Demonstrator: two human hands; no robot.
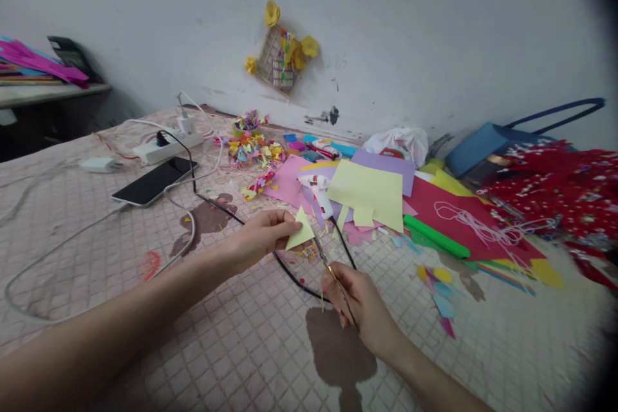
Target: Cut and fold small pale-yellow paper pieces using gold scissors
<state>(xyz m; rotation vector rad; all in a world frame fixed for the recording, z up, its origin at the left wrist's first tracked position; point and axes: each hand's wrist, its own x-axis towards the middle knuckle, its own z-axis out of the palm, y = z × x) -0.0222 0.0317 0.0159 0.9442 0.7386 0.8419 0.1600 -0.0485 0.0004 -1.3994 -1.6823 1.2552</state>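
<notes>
My left hand (268, 236) pinches a small pale yellow-green piece of paper (300, 232), triangular in outline, between thumb and fingers. In my right hand (360, 299) is a pair of scissors (333, 270), its blades pointing up and left. The blade tips are close to the paper's lower right edge; whether they touch it I cannot tell. Just beyond my hands a white glue gun (318, 193) lies on coloured sheets, its black cord (345, 243) running down behind my right hand. Beside it rest a large pale yellow sheet (369, 190) and a small square of the same colour (363, 216).
At left lie a phone (154, 181), a power strip (167, 147) and looping white cables. Paper scraps (258, 151) are heaped at the back. On the right are a green stick-like piece (437, 236), white string (476, 225) and red tinsel-like material (555, 193).
</notes>
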